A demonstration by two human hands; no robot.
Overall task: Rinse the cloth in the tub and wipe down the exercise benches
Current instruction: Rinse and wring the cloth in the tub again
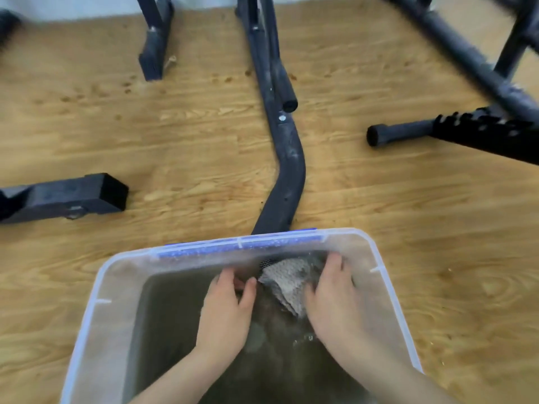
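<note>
Two hands (225,309) (332,301) grip cloth (284,287) in tub (389,290) of murky water (166,322).

The tub (128,275) sits on the floor (175,141) at lower centre of the frame. In its upper right part, the cloth (287,282) lies in water, gripped between the left hand (226,313) and the right hand (332,301). Above, a curved bench leg (287,158) runs down to the tub's far rim.

I read left hand (226,307) at 7 o'clock, fingers curled on cloth (287,282), thumb toward 1 | right hand (332,298) at 5 o'clock, gripping cloth, thumb toward 11 | both forearms bare, reaching toward 12
</note>
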